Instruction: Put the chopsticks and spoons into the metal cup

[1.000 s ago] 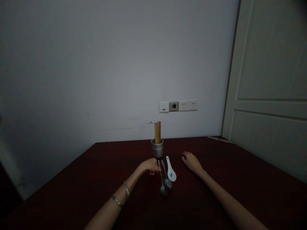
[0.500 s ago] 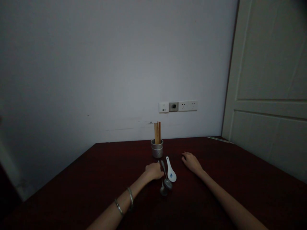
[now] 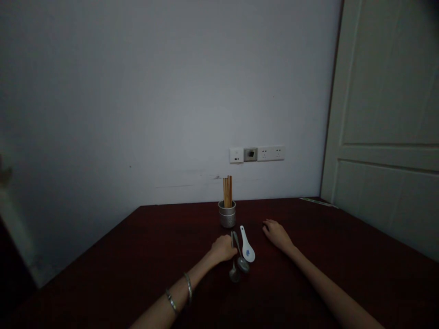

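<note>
My left hand (image 3: pixel 223 248), with two silver bangles on its wrist, is closed round the handle of a metal spoon (image 3: pixel 234 275). The spoon's bowl points toward me and its handle tip shows beyond the fingers. Just right of it lies a second metal spoon (image 3: pixel 243 265), and beside that a white ceramic spoon (image 3: pixel 248 252) with a blue mark. Behind them stands a metal utensil holder (image 3: pixel 227 218) with several wooden chopsticks (image 3: pixel 227 192) upright in it. My right hand (image 3: pixel 276 234) rests on the table with fingers loosely extended, holding nothing.
The dark red table (image 3: pixel 171 228) reaches a pale wall at the back. Sockets and switches (image 3: pixel 257 154) sit on the wall above it. A panelled door (image 3: pixel 384 114) stands at the right.
The view has shifted slightly, so everything appears a little further right. The handle of the spoon in my left hand has swung closer to the second metal spoon. My right hand stays resting.
</note>
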`<state>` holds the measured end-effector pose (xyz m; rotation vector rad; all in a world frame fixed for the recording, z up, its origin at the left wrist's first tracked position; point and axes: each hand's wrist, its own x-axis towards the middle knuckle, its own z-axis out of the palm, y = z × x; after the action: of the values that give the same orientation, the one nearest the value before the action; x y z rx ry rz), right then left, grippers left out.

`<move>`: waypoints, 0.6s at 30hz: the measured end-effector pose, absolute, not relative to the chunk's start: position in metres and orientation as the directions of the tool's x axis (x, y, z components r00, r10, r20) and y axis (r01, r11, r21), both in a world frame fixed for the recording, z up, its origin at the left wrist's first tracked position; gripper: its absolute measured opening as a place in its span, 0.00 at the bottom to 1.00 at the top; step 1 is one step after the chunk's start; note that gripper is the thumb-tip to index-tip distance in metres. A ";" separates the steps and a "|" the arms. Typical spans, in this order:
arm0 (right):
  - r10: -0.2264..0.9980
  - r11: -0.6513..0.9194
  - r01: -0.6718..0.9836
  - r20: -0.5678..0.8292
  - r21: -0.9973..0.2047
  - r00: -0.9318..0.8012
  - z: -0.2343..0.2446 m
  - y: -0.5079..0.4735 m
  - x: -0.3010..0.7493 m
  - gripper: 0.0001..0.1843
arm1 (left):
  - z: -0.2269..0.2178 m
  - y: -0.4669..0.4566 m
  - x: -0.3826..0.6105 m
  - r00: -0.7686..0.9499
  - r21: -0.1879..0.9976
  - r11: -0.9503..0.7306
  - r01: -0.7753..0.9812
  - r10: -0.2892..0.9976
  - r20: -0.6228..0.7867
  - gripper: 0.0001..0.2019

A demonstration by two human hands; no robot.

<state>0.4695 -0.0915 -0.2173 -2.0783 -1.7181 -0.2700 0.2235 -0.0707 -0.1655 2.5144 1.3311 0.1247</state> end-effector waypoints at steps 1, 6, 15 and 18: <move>0.887 -0.145 0.970 0.408 -0.198 0.216 -0.217 -0.092 0.469 0.22 | -0.163 -0.071 0.223 0.574 0.298 -0.536 0.790 0.817 -0.053 0.08; 0.887 -0.143 0.972 0.412 -0.188 0.210 -0.217 -0.091 0.469 0.22 | -0.150 -0.076 0.220 0.592 0.340 -0.568 0.749 0.805 0.042 0.07; 0.882 -0.143 0.962 0.411 -0.233 0.231 -0.217 -0.092 0.469 0.20 | -0.111 -0.073 0.222 0.607 0.444 -0.684 0.579 0.725 0.326 0.10; 0.881 -0.138 0.964 0.416 -0.227 0.224 -0.217 -0.092 0.468 0.21 | -0.093 -0.065 0.225 0.584 0.518 -0.693 0.502 0.713 0.388 0.12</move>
<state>0.4678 -0.0921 -0.2167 -2.0640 -1.6978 -0.2510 0.2254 -0.0647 -0.0929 2.4638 0.9847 0.8311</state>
